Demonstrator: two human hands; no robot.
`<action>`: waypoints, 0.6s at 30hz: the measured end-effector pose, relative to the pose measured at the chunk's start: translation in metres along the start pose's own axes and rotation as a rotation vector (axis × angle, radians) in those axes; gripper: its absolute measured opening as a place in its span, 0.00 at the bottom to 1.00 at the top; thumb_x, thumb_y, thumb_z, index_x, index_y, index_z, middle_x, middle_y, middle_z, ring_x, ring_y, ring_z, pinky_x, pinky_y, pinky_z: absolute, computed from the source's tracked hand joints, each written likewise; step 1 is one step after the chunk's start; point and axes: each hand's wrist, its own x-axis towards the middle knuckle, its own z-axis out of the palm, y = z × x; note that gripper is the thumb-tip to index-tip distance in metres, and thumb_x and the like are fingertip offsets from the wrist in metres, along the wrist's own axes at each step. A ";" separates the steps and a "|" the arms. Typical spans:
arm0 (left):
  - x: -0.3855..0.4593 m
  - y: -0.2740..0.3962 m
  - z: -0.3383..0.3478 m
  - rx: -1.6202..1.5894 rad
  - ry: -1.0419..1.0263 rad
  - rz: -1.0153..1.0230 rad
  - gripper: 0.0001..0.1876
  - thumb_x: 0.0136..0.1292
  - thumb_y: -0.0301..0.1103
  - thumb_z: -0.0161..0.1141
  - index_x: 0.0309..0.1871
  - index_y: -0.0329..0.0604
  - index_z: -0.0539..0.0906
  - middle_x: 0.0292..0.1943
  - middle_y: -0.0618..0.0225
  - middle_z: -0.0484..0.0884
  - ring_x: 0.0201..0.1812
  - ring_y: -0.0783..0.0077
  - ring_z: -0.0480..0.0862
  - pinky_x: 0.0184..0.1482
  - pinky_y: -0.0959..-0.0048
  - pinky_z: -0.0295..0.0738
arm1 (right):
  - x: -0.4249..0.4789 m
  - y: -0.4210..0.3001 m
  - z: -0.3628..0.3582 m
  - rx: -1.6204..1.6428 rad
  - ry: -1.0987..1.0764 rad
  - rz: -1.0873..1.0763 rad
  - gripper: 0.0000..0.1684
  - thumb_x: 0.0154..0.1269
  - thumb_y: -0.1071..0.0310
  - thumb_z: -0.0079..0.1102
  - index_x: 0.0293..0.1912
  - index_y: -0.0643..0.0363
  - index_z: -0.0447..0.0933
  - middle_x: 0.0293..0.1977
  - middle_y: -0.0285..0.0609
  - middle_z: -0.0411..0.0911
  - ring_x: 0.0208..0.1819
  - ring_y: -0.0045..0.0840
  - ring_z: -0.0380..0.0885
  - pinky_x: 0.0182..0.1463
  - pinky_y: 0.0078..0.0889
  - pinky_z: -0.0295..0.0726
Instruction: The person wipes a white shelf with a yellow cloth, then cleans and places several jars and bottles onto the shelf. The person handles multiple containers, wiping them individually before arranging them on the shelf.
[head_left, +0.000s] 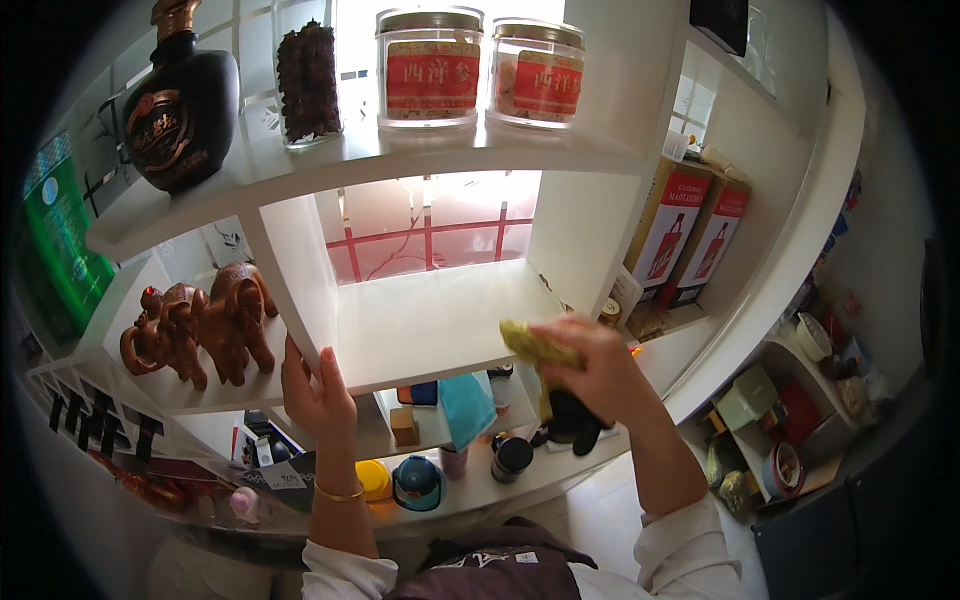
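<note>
My right hand (589, 367) grips a yellow-green cloth (536, 345), bunched up, over the right front part of a white shelf board (420, 322). The cloth looks slightly blurred, and part of it hangs below the fingers. Against the lower front edge of the upright divider (289, 277) rests my left hand (319, 386), with its thumb on one side and its fingers on the other. Just left of that hand, carved wooden elephants (202, 322) stand on the neighbouring shelf. A frosted panel with a pink lower part backs the compartment.
Above stand a dark bottle (180, 112), a glass of dried dark pieces (309, 82) and lidded jars (429, 67). Below are a blue-lidded container (418, 482), a black-lidded cup (512, 457) and a turquoise cloth (465, 409). Tall boxes (671, 225) stand to the right.
</note>
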 end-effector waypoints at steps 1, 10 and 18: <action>0.000 0.000 -0.001 0.030 -0.007 0.014 0.22 0.68 0.35 0.60 0.60 0.30 0.74 0.42 0.56 0.82 0.38 0.68 0.84 0.41 0.74 0.81 | 0.017 0.000 0.001 -0.032 0.065 0.020 0.24 0.56 0.75 0.66 0.54 0.61 0.77 0.48 0.47 0.78 0.54 0.40 0.75 0.55 0.33 0.75; -0.003 -0.002 0.005 0.084 0.018 0.062 0.22 0.68 0.35 0.59 0.60 0.30 0.74 0.42 0.54 0.82 0.39 0.62 0.83 0.42 0.71 0.78 | 0.087 0.030 0.062 -0.477 -0.035 -0.011 0.14 0.57 0.73 0.59 0.45 0.58 0.83 0.46 0.49 0.78 0.51 0.41 0.75 0.57 0.39 0.74; -0.001 0.001 0.003 0.060 0.008 0.059 0.22 0.67 0.34 0.59 0.61 0.29 0.73 0.44 0.52 0.81 0.40 0.61 0.83 0.44 0.70 0.78 | 0.075 0.010 0.054 0.123 -0.237 -0.187 0.15 0.56 0.80 0.57 0.44 0.60 0.83 0.43 0.45 0.81 0.48 0.37 0.77 0.56 0.35 0.75</action>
